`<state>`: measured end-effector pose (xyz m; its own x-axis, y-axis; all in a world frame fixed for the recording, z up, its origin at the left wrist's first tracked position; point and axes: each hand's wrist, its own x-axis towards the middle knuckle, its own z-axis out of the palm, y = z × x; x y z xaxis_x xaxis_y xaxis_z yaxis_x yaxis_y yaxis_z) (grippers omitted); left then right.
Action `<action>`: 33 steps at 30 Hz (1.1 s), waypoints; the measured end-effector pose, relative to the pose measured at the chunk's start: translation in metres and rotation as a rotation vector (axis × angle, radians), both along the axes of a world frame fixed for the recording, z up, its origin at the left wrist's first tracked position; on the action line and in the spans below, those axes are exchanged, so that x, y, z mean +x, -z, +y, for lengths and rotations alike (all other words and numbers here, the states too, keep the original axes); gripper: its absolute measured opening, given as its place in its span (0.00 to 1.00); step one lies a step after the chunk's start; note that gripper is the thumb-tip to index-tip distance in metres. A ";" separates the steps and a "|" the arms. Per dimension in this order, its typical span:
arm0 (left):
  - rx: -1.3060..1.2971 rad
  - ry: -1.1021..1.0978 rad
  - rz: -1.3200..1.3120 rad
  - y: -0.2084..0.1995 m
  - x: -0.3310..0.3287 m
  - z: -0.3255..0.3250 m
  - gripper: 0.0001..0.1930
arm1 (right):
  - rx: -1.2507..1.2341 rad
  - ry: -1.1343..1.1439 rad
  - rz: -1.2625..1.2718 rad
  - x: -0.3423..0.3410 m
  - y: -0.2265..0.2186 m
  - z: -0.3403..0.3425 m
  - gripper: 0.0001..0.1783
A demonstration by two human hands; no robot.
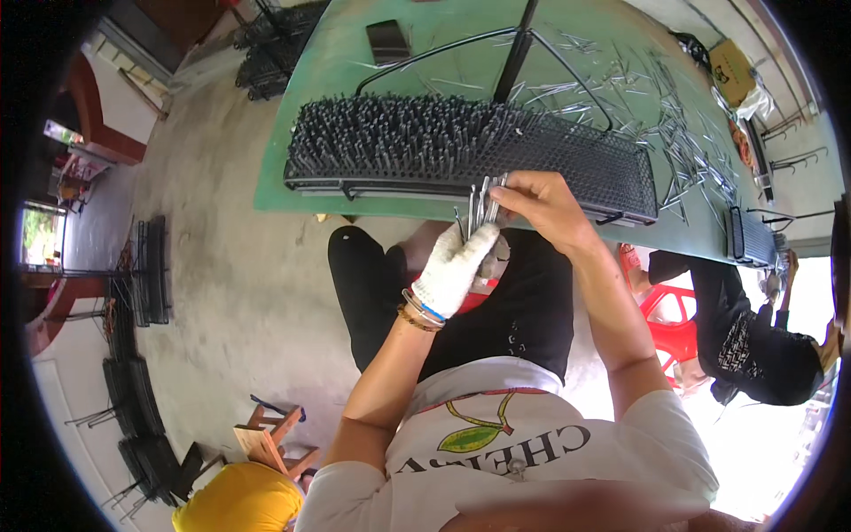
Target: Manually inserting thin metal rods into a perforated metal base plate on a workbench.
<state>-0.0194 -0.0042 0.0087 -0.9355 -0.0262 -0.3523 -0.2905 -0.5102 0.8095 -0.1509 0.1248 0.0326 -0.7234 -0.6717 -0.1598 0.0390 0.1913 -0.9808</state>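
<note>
My left hand (pixel 450 273), in a white glove, is closed round a small bunch of slim silvery metal rods (pixel 478 209) that point up and away from me. My bare right hand (pixel 542 206) pinches at the upper ends of the rods, thumb against fingers. Just beyond both hands lies a long black mesh rack (pixel 589 170) at the table's near edge. Dark-tipped rods (pixel 381 133) stand densely upright in its left part, while the mesh shows uncovered on the right.
Loose rods (pixel 687 160) are strewn over the green table (pixel 273 182), mostly right. A black frame (pixel 510 75) rises behind the rack. A dark phone (pixel 388 42) lies far left. Another person (pixel 749 346) sits at right, near a red chair (pixel 671 310) and second rack (pixel 752 239).
</note>
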 end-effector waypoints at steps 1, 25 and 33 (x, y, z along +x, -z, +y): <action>0.026 -0.005 0.005 0.001 -0.005 0.004 0.12 | 0.008 0.017 0.032 -0.002 -0.002 0.005 0.13; 0.355 -0.015 -0.093 0.005 -0.048 0.030 0.12 | -0.090 0.301 0.876 -0.092 0.006 -0.009 0.09; 0.380 0.016 -0.070 0.011 -0.047 0.024 0.11 | -0.014 0.230 1.018 -0.086 0.010 -0.012 0.12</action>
<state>-0.0667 0.0202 -0.0026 -0.9081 0.1330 -0.3970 -0.3487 -0.7652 0.5412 -0.2367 0.1126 0.0225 -0.6222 -0.4978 0.6042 -0.7736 0.2727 -0.5720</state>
